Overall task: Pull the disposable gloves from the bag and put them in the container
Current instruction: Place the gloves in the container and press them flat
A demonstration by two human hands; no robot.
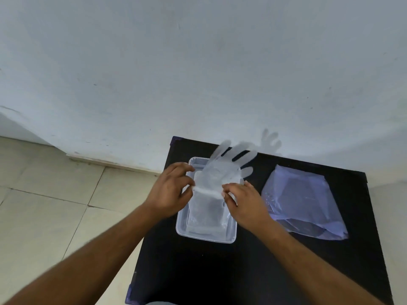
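A clear plastic disposable glove is stretched above the clear rectangular container, its fingers pointing away toward the wall. My left hand pinches the glove's cuff on the left side. My right hand pinches the cuff on the right side. More see-through glove plastic lies folded inside the container under the held glove. The clear bag with gloves inside lies flat on the table to the right of my right hand.
Everything rests on a small black table set against a pale wall. Beige floor tiles lie to the left, beyond the table's left edge.
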